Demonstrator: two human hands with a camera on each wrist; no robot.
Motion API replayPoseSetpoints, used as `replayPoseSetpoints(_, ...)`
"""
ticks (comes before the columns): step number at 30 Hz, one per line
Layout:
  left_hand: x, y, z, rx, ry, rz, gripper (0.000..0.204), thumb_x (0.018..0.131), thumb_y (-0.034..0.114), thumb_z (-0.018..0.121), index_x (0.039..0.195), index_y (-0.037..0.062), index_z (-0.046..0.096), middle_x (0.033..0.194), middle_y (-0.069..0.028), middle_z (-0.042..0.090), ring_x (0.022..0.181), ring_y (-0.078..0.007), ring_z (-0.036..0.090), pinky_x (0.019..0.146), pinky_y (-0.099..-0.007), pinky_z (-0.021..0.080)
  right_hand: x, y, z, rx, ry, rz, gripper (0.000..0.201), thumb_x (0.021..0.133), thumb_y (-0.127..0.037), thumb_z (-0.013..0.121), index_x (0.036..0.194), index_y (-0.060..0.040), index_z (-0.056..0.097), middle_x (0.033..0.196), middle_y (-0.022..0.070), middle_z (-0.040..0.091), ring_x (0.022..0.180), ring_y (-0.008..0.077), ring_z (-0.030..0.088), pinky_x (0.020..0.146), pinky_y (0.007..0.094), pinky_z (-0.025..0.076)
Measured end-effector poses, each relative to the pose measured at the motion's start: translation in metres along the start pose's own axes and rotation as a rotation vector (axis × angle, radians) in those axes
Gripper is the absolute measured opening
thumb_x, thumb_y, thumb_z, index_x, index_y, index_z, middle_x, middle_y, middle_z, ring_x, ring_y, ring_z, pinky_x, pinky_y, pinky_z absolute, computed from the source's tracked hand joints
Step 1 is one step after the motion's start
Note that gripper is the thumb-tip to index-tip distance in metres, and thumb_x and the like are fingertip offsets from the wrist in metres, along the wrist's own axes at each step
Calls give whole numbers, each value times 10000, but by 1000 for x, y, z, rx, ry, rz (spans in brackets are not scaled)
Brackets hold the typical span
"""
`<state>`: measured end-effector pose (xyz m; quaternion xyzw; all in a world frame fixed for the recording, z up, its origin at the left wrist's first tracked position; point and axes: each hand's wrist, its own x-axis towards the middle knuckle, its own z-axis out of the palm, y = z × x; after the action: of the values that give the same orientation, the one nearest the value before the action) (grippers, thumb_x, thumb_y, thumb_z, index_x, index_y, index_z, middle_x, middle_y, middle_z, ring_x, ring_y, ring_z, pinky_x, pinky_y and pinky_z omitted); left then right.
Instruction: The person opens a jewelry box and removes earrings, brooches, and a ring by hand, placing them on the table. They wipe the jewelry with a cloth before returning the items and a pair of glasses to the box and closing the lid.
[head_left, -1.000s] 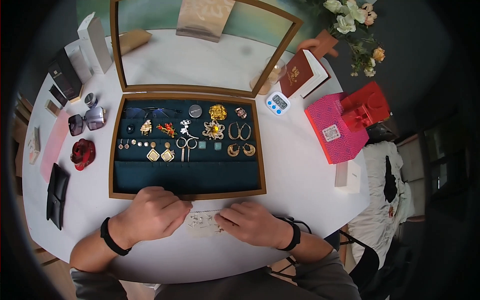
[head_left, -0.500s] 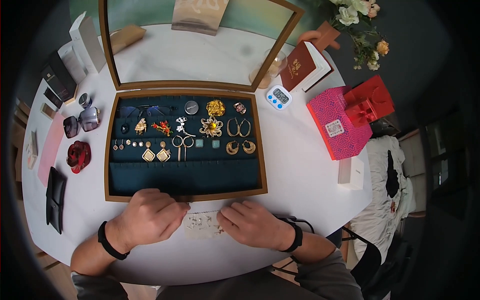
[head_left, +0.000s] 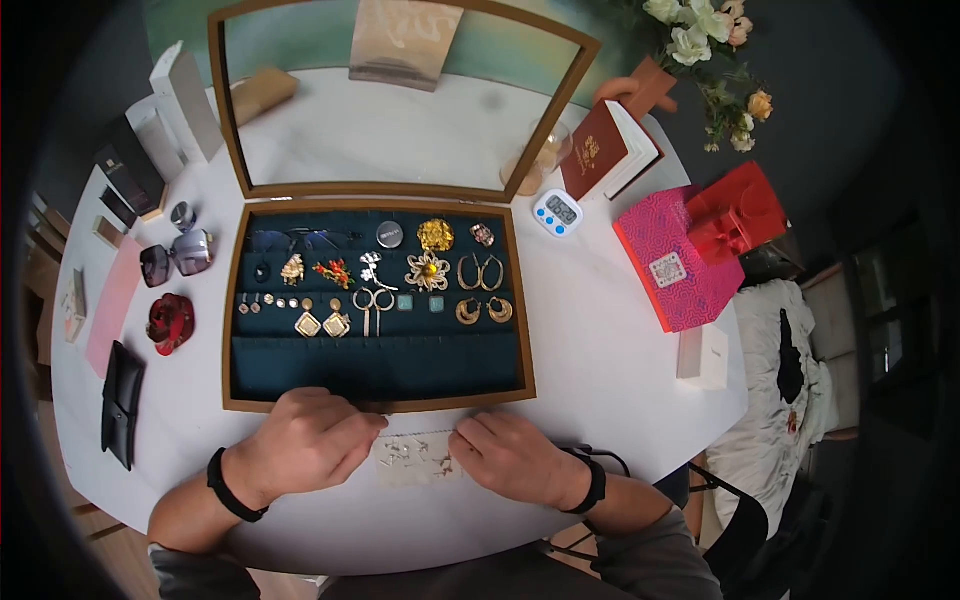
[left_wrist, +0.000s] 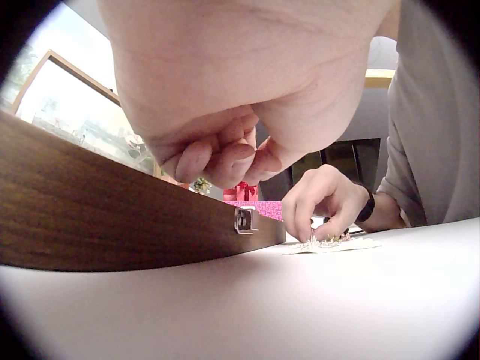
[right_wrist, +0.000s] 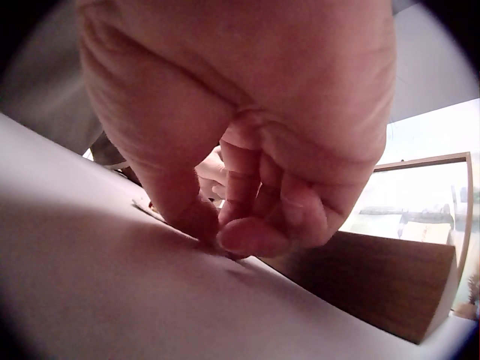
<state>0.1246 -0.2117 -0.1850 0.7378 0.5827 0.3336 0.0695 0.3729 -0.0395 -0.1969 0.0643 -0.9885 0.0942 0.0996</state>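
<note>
My left hand (head_left: 315,440) hovers just in front of the wooden jewellery box (head_left: 225,375), fingers curled, thumb close to them. Nothing shows between its fingertips in the left wrist view. To its right, a pale sheet (head_left: 400,475) with several small earrings (head_left: 410,452) lies on the table. My right hand (head_left: 510,460) bends down at the sheet's right edge. In the left wrist view, that right hand (left_wrist: 326,202) pinches something small and pale among the earrings (left_wrist: 330,241); I cannot tell its kind. In the right wrist view, the right fingertips (right_wrist: 255,236) are low at the tabletop.
The box's glass lid (head_left: 400,190) stands raised. Inside are brooches (head_left: 430,268), hoop earrings (head_left: 480,272) and glasses. Sunglasses (head_left: 178,257), a red flower (head_left: 170,322) and a black case (head_left: 122,405) lie left. A timer (head_left: 557,213), book (head_left: 607,150) and pink box (head_left: 680,265) stand right.
My right hand has slid slightly right, showing more of the sheet and its earrings. My left hand stays almost in place. The whole head view shifts a little.
</note>
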Motion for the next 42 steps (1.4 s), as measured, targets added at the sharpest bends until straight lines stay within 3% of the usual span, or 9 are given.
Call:
replayPoseSetpoints(11, 20, 14, -6, 195, 28, 110, 73, 886, 87, 803, 910, 71, 736, 732, -65, 653, 630, -255, 664, 589, -390, 523, 4, 8, -13, 143, 99, -15, 114, 855, -68, 687, 935, -9, 631, 896, 98, 557, 807, 261, 652, 699, 382, 563)
replayPoseSetpoints(13, 42, 33, -11, 108, 90, 71, 113, 915, 139, 811, 962, 48, 762, 787, -72, 697, 676, -274, 700, 606, -392, 548, 12, 8, -37, 135, 192, -9, 144, 848, -75, 693, 957, -11, 626, 916, 102, 556, 799, 266, 655, 688, 388, 561)
replayPoseSetpoints(16, 72, 62, -29, -110, -99, -302, 307, 965, 286, 822, 1112, 19, 789, 891, -110, 747, 790, -312, 767, 666, -399, 604, 35, 14, -78, 32, 295, 16, 201, 831, -73, 712, 998, 3, 629, 920, 101, 537, 775, 258, 640, 643, 377, 545)
replayPoseSetpoints(21, 106, 70, -43, -251, 57, -376, 254, 949, 263, 844, 1056, 37, 797, 905, -114, 779, 739, -275, 771, 664, -371, 600, 62, 13, -105, -14, 508, 22, 200, 828, -56, 725, 998, 13, 647, 893, 94, 526, 754, 241, 622, 614, 365, 528)
replayPoseSetpoints(27, 102, 62, -30, -400, 59, -428, 168, 966, 164, 806, 1012, 3, 793, 882, -136, 788, 741, -259, 772, 678, -362, 602, 53, 17, -98, -16, 452, 5, 190, 839, -51, 724, 1007, 10, 661, 899, 93, 537, 742, 243, 620, 617, 360, 527)
replayPoseSetpoints(33, 99, 45, -4, -687, 69, -545, 140, 1008, 113, 783, 1059, -16, 797, 836, -95, 778, 690, -96, 675, 640, -290, 560, 50, 25, -90, -8, 434, 0, 173, 843, -31, 727, 988, 32, 657, 905, 100, 546, 750, 250, 628, 618, 364, 535)
replayPoseSetpoints(35, 101, 46, -11, -692, -16, -568, 128, 1048, 84, 756, 1098, -27, 794, 921, -37, 791, 786, -43, 683, 690, -225, 563, 50, 24, -91, -1, 441, 20, 163, 840, -13, 735, 974, 35, 657, 910, 106, 553, 766, 253, 639, 633, 367, 549)
replayPoseSetpoints(38, 98, 41, -9, -799, -42, -583, 132, 1057, 83, 742, 1090, -35, 792, 925, -47, 793, 781, -57, 699, 694, -229, 575, 46, 22, -94, 37, 402, 63, 237, 816, 28, 830, 1015, 44, 702, 997, 140, 679, 798, 305, 713, 687, 382, 609)
replayPoseSetpoints(42, 92, 34, -3, -824, -18, -545, 149, 1060, 100, 730, 1046, -34, 793, 780, -42, 746, 691, -50, 664, 613, -244, 535, 45, 22, -95, 86, 392, 45, 226, 827, 48, 819, 1025, 44, 711, 1001, 138, 683, 793, 299, 716, 681, 375, 607)
